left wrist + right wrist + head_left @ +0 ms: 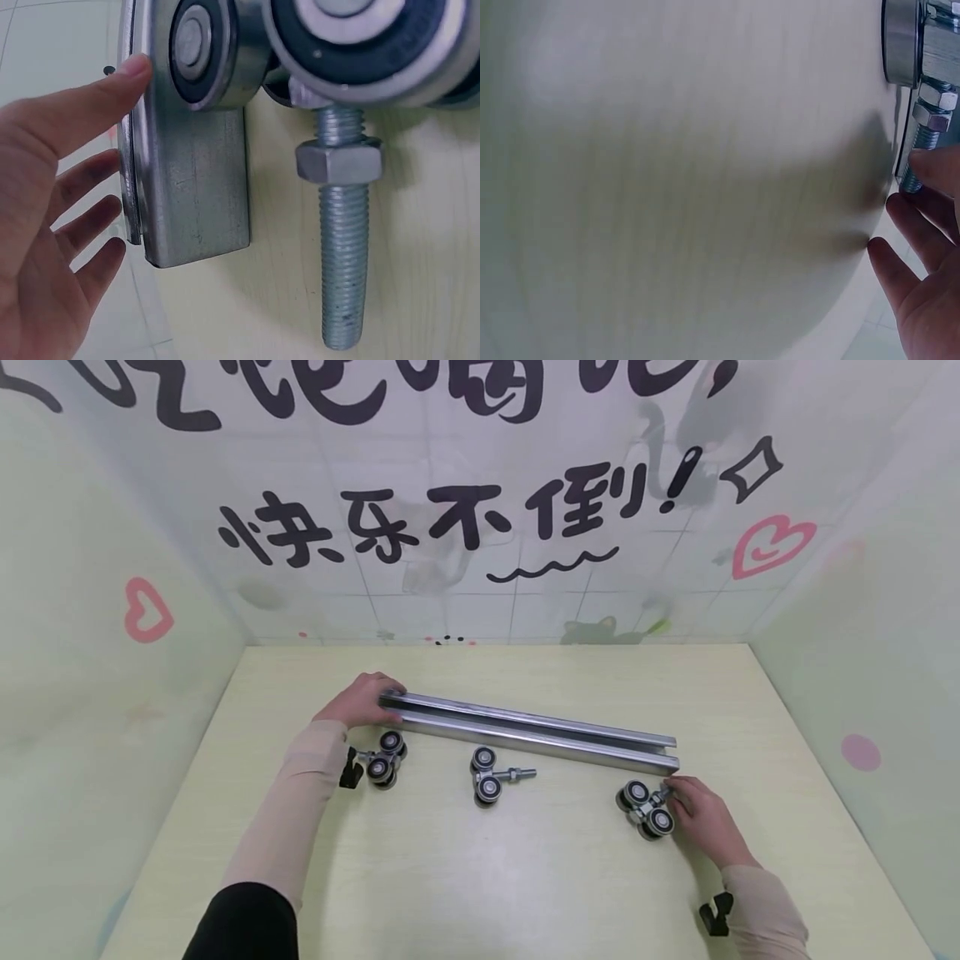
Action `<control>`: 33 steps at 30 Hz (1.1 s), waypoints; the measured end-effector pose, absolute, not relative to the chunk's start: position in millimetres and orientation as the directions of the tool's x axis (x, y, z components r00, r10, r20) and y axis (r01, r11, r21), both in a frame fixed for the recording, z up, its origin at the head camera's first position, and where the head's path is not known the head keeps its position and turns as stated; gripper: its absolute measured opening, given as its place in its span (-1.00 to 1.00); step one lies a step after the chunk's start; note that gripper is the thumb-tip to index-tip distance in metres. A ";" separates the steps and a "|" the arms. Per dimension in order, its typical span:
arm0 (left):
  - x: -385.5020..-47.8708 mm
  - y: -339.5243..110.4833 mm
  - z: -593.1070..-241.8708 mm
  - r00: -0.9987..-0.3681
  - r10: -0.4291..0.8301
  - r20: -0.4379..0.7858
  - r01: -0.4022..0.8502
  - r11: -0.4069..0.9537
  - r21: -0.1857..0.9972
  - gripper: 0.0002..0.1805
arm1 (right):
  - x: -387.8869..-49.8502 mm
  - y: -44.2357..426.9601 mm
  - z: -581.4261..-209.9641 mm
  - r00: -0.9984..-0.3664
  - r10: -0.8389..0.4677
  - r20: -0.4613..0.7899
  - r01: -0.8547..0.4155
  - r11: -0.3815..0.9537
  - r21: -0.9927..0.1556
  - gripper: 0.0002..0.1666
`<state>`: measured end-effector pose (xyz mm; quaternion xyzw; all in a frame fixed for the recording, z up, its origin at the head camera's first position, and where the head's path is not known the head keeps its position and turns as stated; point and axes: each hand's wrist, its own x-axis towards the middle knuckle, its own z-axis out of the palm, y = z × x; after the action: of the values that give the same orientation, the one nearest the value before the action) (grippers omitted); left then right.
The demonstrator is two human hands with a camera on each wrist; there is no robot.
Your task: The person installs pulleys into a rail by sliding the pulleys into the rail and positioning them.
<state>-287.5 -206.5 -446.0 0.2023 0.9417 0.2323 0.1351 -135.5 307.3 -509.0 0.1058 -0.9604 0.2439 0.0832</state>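
The left hand (369, 700) grips the left end of the metal rail (525, 742), thumb on the near side and fingers on the far side. The rail runs from that hand to the right across the table (487, 877), slanting slightly toward the person, with a long slot along it. Its right end stops just beyond the right hand (708, 822).

The right hand pinches the bolt (925, 139) of the right roller (647, 810) between thumb and fingers; that roller sits to the left of the hand, just on the near side of the rail's right end.

2 more rollers are on the near side of the rail: the left roller (381, 768) just below the left hand, its bolt pointing left, and the middle roller (488, 789) between the 2 hands, well apart from both, its bolt pointing right.
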 end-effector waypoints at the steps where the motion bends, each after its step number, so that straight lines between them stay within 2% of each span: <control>1: -287.8 -206.0 -446.2 -0.881 0.442 -0.168 0.314 0.812 0.493 -0.42 | -135.6 307.4 -508.8 -0.963 -0.163 0.213 -0.245 0.858 -0.451 -0.67; 12: -291.0 -199.9 -448.8 -0.875 0.443 -0.196 0.313 0.825 0.471 -0.34 | -134.6 306.8 -508.3 -0.960 -0.163 0.226 -0.252 0.855 -0.454 -0.66; 33: -293.6 -197.4 -446.7 -0.864 0.459 -0.206 0.320 0.817 0.479 -0.41 | -136.4 307.5 -512.0 -0.938 -0.179 0.296 -0.295 0.861 -0.415 -0.67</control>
<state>-293.6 -197.4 -446.7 0.2074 0.9400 0.2199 0.1580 -136.4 307.5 -512.0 0.1239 -0.9565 0.2330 0.1246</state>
